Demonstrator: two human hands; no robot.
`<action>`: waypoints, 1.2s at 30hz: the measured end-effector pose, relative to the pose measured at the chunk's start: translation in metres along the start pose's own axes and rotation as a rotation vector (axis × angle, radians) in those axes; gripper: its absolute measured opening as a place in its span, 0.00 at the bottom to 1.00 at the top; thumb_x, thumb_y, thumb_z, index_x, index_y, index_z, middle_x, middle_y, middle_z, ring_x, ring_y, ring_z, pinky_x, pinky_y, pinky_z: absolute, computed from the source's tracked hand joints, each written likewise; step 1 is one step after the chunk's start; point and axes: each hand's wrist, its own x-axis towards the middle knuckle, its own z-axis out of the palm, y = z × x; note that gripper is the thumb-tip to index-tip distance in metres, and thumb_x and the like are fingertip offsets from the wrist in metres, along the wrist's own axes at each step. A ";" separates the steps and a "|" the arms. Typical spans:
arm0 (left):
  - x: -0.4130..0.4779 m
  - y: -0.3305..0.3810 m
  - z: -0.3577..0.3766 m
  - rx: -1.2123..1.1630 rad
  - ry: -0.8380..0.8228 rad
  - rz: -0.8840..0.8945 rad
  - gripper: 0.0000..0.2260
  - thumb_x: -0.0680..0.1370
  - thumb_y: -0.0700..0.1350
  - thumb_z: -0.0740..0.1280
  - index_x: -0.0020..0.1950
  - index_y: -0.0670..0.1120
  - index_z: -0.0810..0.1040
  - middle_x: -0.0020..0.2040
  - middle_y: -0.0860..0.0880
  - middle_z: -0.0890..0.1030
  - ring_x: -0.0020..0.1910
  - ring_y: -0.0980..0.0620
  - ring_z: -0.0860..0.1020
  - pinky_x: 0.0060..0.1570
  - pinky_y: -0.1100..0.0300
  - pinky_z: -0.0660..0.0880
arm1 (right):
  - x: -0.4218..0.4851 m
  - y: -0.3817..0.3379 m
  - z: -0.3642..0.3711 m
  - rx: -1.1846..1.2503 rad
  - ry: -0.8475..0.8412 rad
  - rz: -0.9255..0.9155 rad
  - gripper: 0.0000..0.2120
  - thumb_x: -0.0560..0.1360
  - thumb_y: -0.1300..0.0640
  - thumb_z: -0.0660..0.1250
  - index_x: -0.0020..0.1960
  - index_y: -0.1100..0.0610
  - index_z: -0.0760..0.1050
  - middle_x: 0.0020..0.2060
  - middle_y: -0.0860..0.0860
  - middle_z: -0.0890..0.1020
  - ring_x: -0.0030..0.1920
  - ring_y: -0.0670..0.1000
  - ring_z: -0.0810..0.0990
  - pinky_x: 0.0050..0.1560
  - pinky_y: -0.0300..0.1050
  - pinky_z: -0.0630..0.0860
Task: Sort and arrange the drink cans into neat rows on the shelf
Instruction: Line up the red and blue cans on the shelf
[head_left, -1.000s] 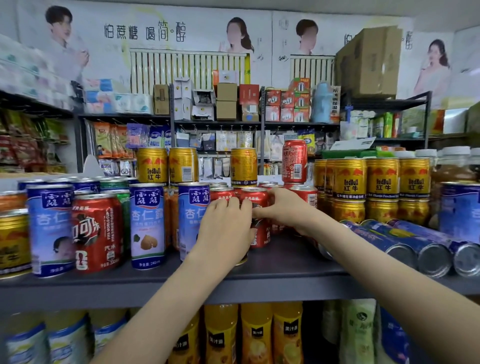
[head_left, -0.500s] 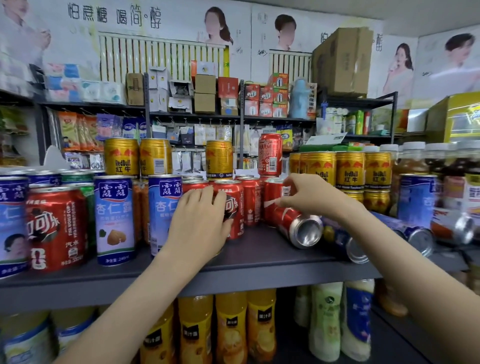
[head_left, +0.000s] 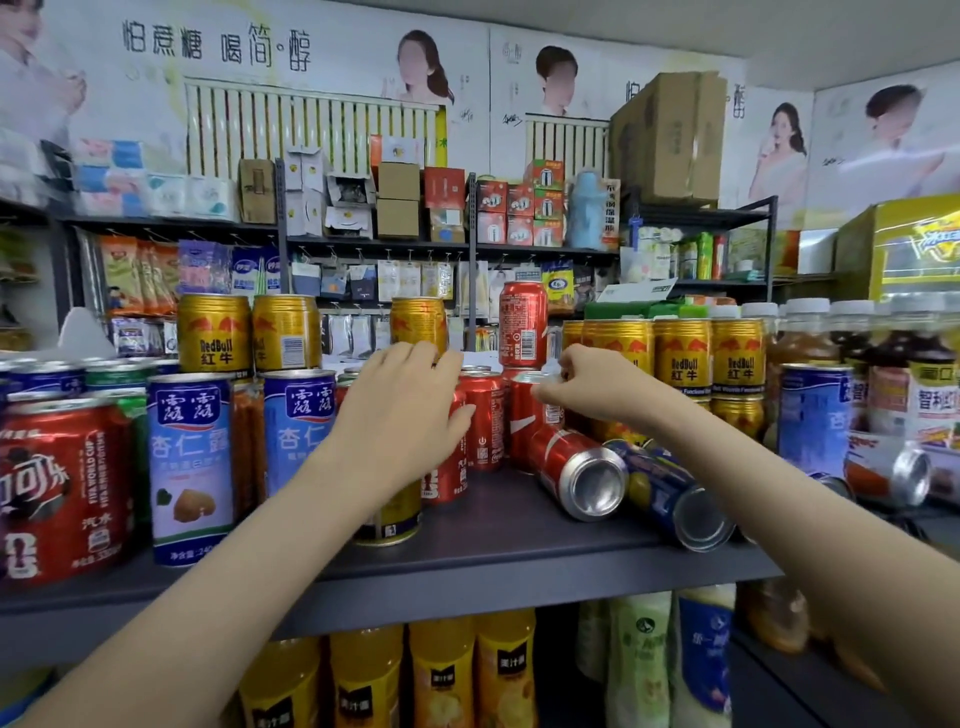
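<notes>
Moved since 0.5 s ago: left hand (head_left: 402, 410) sits higher against the can cluster, so the base of a gold can (head_left: 388, 517) now shows under the wrist. Right hand (head_left: 589, 387) is at much the same spot.

Lower tier, nearest: orange juice bottles (head_left: 441, 675), tops cut off by the shelf (head_left: 545, 564) edge. Paler bottles to their R, labels unreadable.

Shelf front, L: large red cola can (head_left: 57, 488), cut by frame edge. Beside it two blue almond-drink cans (head_left: 189, 467), upright.

Shelf front, ctr: gold can upright, upper part hidden by left hand. Hand is back-on to camera, fingers lightly curved, tips against a front red can (head_left: 449, 473). Palm side hidden, so can't tell if it grasps anything.

Ctr-R: tipped red can (head_left: 576, 470) on its side, base toward camera. It touches a tipped blue can (head_left: 670, 496), also on its side.

Just behind: upright red can (head_left: 527, 421); right hand, fingers curled, pinches its top rim. Another red can stands close on its L.

Rear R: Red Bull block (head_left: 680, 358), stacked two high, lower tier mostly hidden by the right forearm.

Rear ctr/L: three more gold cans and a stacked red can (head_left: 523, 325) stand atop lower cans.

Far R: white-capped bottles (head_left: 802, 332), blurred.

Far: wall racks w/ boxes and packets, too small to read.
</notes>
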 end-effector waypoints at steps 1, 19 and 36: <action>0.007 0.001 -0.001 -0.001 -0.019 -0.007 0.22 0.79 0.56 0.57 0.69 0.46 0.67 0.63 0.48 0.74 0.62 0.49 0.72 0.62 0.55 0.68 | 0.007 -0.001 0.001 0.026 -0.009 0.005 0.19 0.77 0.54 0.64 0.62 0.66 0.70 0.55 0.57 0.79 0.44 0.51 0.76 0.39 0.40 0.73; -0.005 0.019 0.020 0.010 -0.064 0.028 0.21 0.77 0.56 0.60 0.66 0.46 0.70 0.63 0.47 0.73 0.63 0.47 0.70 0.63 0.54 0.67 | 0.010 -0.005 0.011 -0.552 -0.453 0.050 0.33 0.72 0.32 0.61 0.68 0.53 0.67 0.56 0.53 0.76 0.40 0.50 0.75 0.48 0.46 0.73; -0.020 0.006 -0.005 -0.103 0.064 -0.064 0.12 0.79 0.49 0.61 0.57 0.45 0.78 0.46 0.48 0.82 0.44 0.48 0.80 0.38 0.56 0.74 | -0.006 -0.001 0.031 -0.063 -0.335 -0.072 0.41 0.68 0.50 0.71 0.75 0.43 0.54 0.67 0.56 0.69 0.60 0.57 0.73 0.59 0.51 0.76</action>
